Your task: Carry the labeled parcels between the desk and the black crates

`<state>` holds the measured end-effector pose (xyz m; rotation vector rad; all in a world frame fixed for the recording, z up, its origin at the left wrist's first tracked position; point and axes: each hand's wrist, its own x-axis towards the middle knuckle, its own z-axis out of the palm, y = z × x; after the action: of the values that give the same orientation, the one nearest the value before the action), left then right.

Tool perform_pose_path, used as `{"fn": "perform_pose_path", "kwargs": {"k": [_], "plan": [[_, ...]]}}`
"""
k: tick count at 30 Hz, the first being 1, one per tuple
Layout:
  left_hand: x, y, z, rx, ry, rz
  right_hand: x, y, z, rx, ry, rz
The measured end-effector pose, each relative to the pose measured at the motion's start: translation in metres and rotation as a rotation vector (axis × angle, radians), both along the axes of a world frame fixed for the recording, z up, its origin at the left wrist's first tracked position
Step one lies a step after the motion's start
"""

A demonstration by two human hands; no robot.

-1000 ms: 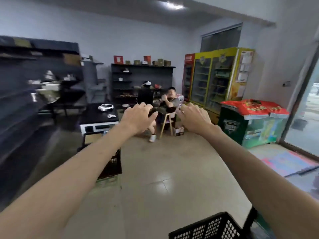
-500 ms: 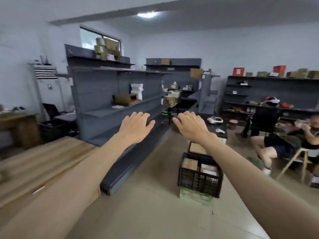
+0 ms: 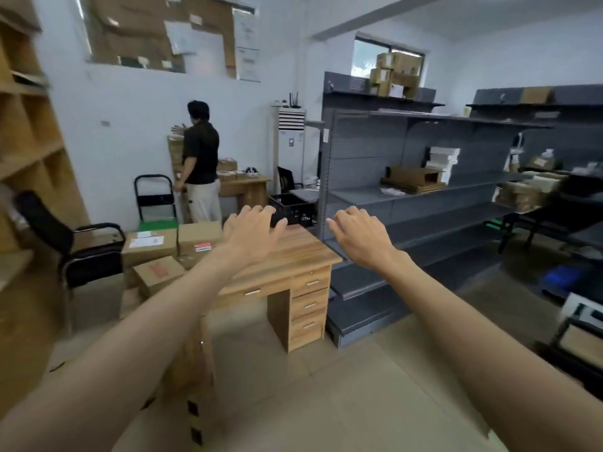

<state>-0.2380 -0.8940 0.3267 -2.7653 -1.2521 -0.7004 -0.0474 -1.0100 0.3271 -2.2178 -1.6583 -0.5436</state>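
Observation:
Both my arms reach out in front of me at chest height. My left hand (image 3: 253,231) and my right hand (image 3: 359,236) hold nothing, fingers relaxed and palms down. Below and beyond them stands a wooden desk (image 3: 293,256) with drawers. Several labeled cardboard parcels lie on its left part: a large one (image 3: 148,244), one with a red sticker (image 3: 199,236) and a smaller tilted one (image 3: 160,272). A black crate (image 3: 290,208) stands on the floor behind the desk, partly hidden by my left hand.
Grey metal shelving (image 3: 408,190) runs along the right of the desk. A black office chair (image 3: 75,249) sits at the left beside wooden shelves (image 3: 23,141). A person (image 3: 199,164) stands at the back wall by another desk (image 3: 244,187) and a hand cart (image 3: 155,197).
My view has swung left, from the far room and the crate of parcels on the floor to the wooden desk. Both hands stay raised and hold nothing.

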Motion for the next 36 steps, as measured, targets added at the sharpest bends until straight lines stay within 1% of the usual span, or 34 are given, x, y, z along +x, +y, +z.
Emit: {"fn": "perform_pose_path", "kwargs": {"k": [7,11,18,22,28,32,36], "plan": [[-0.046,0.069,-0.004,-0.023,0.010,0.186,-0.029,0.118,-0.012,-0.029,0.070,0.222],[-0.062,0.116,0.002,-0.032,0.009,0.293,-0.037,0.189,-0.007,-0.033,0.059,0.327],[-0.070,0.201,0.014,0.035,0.052,0.464,-0.037,0.303,0.006,-0.018,0.042,0.465],[-0.077,0.238,0.005,0.021,0.050,0.551,-0.041,0.360,0.001,-0.014,0.023,0.531],[-0.084,0.288,-0.016,-0.007,0.097,0.632,-0.057,0.434,-0.027,-0.069,0.042,0.604],[-0.090,0.328,-0.029,-0.009,0.108,0.654,-0.073,0.480,-0.044,-0.110,0.081,0.649],[-0.101,0.377,-0.043,-0.037,0.094,0.663,-0.088,0.531,-0.056,-0.145,0.080,0.656]]}}
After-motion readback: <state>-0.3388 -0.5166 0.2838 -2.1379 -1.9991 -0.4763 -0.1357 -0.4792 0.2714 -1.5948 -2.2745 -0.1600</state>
